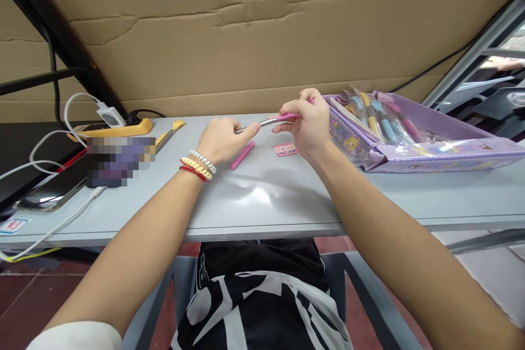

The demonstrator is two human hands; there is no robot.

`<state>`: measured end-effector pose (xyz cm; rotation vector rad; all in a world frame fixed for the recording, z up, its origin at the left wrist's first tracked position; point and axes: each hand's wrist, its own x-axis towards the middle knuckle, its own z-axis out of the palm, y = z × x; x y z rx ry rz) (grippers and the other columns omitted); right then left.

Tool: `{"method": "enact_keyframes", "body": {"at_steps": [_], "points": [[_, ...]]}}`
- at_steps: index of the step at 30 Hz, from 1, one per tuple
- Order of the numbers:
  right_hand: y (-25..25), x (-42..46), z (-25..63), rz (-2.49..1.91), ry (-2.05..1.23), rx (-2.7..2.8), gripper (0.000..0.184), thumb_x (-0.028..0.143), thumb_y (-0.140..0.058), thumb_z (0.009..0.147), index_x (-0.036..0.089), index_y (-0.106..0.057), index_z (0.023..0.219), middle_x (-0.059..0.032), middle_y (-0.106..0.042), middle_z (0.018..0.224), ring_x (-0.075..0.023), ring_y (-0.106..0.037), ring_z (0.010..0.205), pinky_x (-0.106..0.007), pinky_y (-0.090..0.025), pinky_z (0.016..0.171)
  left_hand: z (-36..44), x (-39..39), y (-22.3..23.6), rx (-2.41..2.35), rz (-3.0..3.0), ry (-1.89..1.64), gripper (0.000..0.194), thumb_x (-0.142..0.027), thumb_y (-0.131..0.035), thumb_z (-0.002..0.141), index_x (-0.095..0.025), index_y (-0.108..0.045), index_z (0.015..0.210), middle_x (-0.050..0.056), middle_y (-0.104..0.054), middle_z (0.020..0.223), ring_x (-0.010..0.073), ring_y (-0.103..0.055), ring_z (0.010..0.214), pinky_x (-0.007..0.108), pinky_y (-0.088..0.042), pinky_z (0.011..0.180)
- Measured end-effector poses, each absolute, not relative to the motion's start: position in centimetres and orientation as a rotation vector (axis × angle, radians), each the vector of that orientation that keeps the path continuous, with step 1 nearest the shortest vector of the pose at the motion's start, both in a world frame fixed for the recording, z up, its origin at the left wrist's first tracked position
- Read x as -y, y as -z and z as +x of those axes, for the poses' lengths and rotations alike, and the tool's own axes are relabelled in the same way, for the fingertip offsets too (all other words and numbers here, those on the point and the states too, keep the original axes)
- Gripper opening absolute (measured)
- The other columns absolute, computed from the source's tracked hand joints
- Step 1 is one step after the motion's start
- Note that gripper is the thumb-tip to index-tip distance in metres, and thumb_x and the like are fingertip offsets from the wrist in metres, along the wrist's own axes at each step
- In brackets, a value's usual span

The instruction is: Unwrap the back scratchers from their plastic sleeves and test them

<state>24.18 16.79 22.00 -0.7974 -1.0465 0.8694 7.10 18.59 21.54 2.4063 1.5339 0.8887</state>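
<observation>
A slim pen (283, 117) with a pink section and a silvery shaft is stretched level between my two hands above the table. My left hand (221, 139), with several bracelets at its wrist, pinches the silvery end between thumb and fingers. Closed around the pink end is my right hand (312, 128); its fingers partly hide that end. Below my left hand, a pink tube-shaped piece (243, 155) lies on the tabletop. A small pink printed card (285, 150) lies flat between the hands, nearer the right one.
On the right stands a purple box (451, 159) containing several wrapped pens (388, 117). At left lie a phone (53, 191), white cables (76, 217), a yellow power strip (118, 128) and a yellow pen (168, 134). Cardboard (246, 49) walls the table's back.
</observation>
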Motion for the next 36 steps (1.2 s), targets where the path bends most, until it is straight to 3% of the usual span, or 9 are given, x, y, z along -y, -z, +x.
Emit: {"method": "enact_keyframes", "body": {"at_steps": [5,12,19,23,27,30,33,36], "points": [[-22.3,-17.0,25.1,-0.754,-0.929,1.115,0.042,0.019,-0.054,0.068,0.028,-0.030,0.101,0.0078,-0.060,0.075,-0.0165,-0.070,0.068,-0.027,-0.056,0.049,7.5,-18.5,-21.6,-1.300,2.212,-0.890,0.038,-0.054,-0.057,0.080,-0.020,-0.047,0.065,-0.004,-0.046,0.054,0.0115,-0.039,0.053,0.027,-0.027,0.054],[-22.4,-16.6,24.8,-0.822,-0.874,1.252,0.059,0.020,-0.058,0.079,0.030,-0.024,0.125,0.0052,-0.067,0.080,-0.0167,-0.071,0.074,-0.030,-0.061,0.059,7.7,-18.3,-21.5,-1.209,2.151,-0.778,0.019,-0.029,-0.063,0.071,-0.021,-0.048,0.079,-0.008,-0.047,0.052,0.0101,-0.041,0.045,0.026,-0.029,0.050],[-22.3,-16.9,25.3,-0.971,-0.651,1.272,0.064,0.030,-0.060,0.087,0.029,-0.022,0.138,-0.0015,-0.070,0.092,-0.0149,-0.070,0.073,-0.026,-0.058,0.057,7.2,-19.1,-21.2,-1.594,2.503,-0.309,0.028,-0.039,-0.066,0.067,-0.022,-0.052,0.084,0.001,-0.063,0.064,0.0225,-0.060,0.068,0.031,-0.036,0.056],[-22.5,-17.1,25.7,-1.030,-0.601,1.212,0.059,0.031,-0.057,0.089,0.030,-0.023,0.138,-0.0041,-0.070,0.096,-0.0160,-0.070,0.072,-0.028,-0.059,0.056,7.1,-19.4,-20.9,-1.592,2.482,-0.065,0.021,-0.030,-0.062,0.068,-0.022,-0.059,0.087,0.004,-0.069,0.073,0.0237,-0.065,0.074,0.031,-0.040,0.058],[-22.3,-17.3,25.8,-1.036,-0.578,1.247,0.059,0.037,-0.055,0.091,0.032,-0.020,0.138,-0.0037,-0.070,0.095,-0.0178,-0.071,0.073,-0.032,-0.061,0.058,6.6,-20.2,-20.9,-1.838,2.431,-0.018,0.025,-0.035,-0.059,0.074,-0.020,-0.067,0.092,0.012,-0.073,0.094,0.0294,-0.067,0.089,0.034,-0.045,0.065],[-22.0,-17.5,25.8,-1.039,-0.570,1.291,0.058,0.040,-0.054,0.092,0.033,-0.020,0.139,-0.0043,-0.070,0.096,-0.0185,-0.071,0.072,-0.034,-0.062,0.059,4.9,-21.3,-21.1,-2.195,2.230,0.020,0.043,-0.047,-0.053,0.082,-0.014,-0.070,0.102,0.021,-0.071,0.106,0.0366,-0.067,0.097,0.040,-0.050,0.073],[-21.8,-17.7,26.0,-1.037,-0.567,1.330,0.059,0.041,-0.053,0.092,0.033,-0.019,0.140,-0.0052,-0.070,0.097,-0.0195,-0.072,0.073,-0.036,-0.062,0.060,2.3,-22.5,-21.4,-2.411,2.082,-0.039,0.047,-0.045,-0.053,0.083,-0.009,-0.068,0.110,0.025,-0.066,0.119,0.0391,-0.064,0.107,0.043,-0.050,0.082],[-21.5,-18.0,26.1,-1.030,-0.565,1.360,0.061,0.043,-0.054,0.092,0.033,-0.018,0.141,-0.0056,-0.070,0.098,-0.0202,-0.072,0.074,-0.036,-0.061,0.060,1.1,-22.9,-21.8,-2.456,2.062,-0.206,0.040,-0.034,-0.058,0.080,-0.009,-0.069,0.109,0.025,-0.067,0.119,0.0388,-0.063,0.109,0.044,-0.050,0.085]]}}
